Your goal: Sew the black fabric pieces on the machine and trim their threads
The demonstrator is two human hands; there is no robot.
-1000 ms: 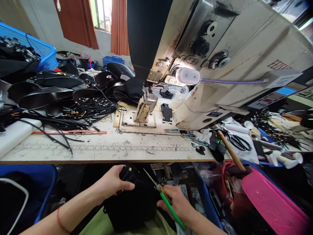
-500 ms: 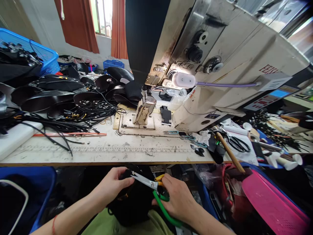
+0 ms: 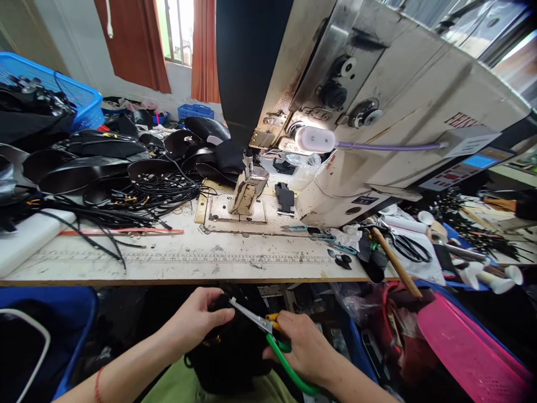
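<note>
My left hand (image 3: pixel 197 319) grips the top of a black fabric piece (image 3: pixel 232 350) resting on my lap, below the table edge. My right hand (image 3: pixel 300 344) is closed around green-handled scissors (image 3: pixel 268 333). Their metal blades point up-left and reach the black piece close to my left fingers. Both hands sit under the front edge of the worn sewing table (image 3: pixel 188 257). The big cream sewing machine (image 3: pixel 356 112) stands above, with its presser foot (image 3: pixel 247 187) over the plate.
Black cords and dark oval pieces (image 3: pixel 104 173) pile up at the table's left. Scissors, a wooden-handled tool (image 3: pixel 396 263) and white spools lie at the right. A pink basket (image 3: pixel 465 350) sits low right and a blue bin (image 3: pixel 54 313) low left.
The scissors swung from pointing steeply up to lying flatter, with the blades now at the black piece near my left fingers. My right hand moved up and left a little.
</note>
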